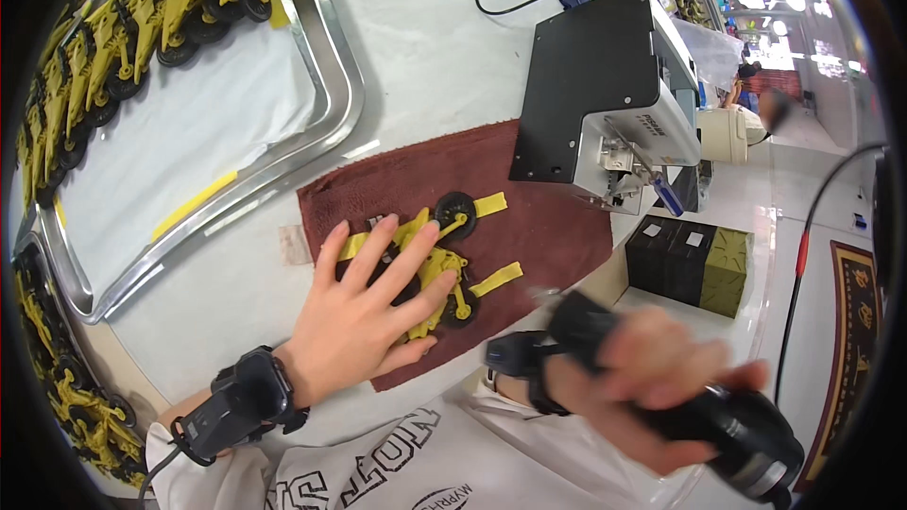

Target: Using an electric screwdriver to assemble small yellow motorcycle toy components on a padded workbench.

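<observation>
My left hand point(373, 297) lies with fingers spread over a yellow plastic toy vehicle part point(436, 269) with black wheels point(455, 215), pressing it to a dark red cloth point(557, 246). Its palm and fingers hide some of the part. Flat yellow strips point(496, 280) stick out from the part's right side. At the lower right, my right hand point(652, 378) is wrapped round a black power screwdriver point(737, 434). Motion smears this hand and the tool's front end, which points left toward the cloth, apart from the yellow part.
A metal-rimmed tray point(351, 85) at the upper left holds a row of similar yellow parts point(142, 33). More lie in a tray at the lower left point(76, 397). Beyond the cloth stands a black and grey machine point(595, 85); black and green boxes point(694, 264) stand right of it.
</observation>
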Demonstrator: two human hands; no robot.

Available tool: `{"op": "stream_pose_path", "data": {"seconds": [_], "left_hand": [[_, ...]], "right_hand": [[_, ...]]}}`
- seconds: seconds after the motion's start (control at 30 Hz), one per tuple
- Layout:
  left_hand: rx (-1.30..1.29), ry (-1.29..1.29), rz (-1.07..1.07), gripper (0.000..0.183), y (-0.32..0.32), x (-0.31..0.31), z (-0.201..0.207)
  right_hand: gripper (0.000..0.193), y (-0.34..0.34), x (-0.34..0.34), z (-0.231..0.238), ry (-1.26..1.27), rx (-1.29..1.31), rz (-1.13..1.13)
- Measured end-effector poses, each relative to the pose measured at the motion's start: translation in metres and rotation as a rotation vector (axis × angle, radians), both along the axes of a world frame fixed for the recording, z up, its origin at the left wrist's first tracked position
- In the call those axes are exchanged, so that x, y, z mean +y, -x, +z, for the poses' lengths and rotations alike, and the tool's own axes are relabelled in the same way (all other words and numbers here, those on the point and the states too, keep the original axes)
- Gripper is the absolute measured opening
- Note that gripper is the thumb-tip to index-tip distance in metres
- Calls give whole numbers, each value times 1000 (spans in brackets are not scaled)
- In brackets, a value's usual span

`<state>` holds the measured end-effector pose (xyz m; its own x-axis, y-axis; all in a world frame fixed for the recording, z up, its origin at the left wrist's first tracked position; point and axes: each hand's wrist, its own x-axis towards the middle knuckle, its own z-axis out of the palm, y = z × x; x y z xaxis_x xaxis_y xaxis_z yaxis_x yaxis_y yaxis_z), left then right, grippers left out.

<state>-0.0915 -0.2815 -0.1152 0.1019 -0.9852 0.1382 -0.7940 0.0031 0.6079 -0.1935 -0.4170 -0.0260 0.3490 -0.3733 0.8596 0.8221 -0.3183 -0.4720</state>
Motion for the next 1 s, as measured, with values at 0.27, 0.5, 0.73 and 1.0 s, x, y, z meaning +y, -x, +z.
{"op": "stream_pose_path", "data": {"seconds": [0.27,0.5,0.73,1.0], "left_hand": [[-41,7,-37,56,6,-6,12],[-33,-13,-10,57,4,-2,11],[-33,-1,-30,57,3,-2,11],[-11,17,-25,58,4,-2,7]], "right_hand": [[47,35,-86,50,-196,139,-958],[52,30,-63,36,-263,345,-636],[58,0,-13,3,-80,250,-292],[64,-18,-16,-6,-162,343,-420]]}}
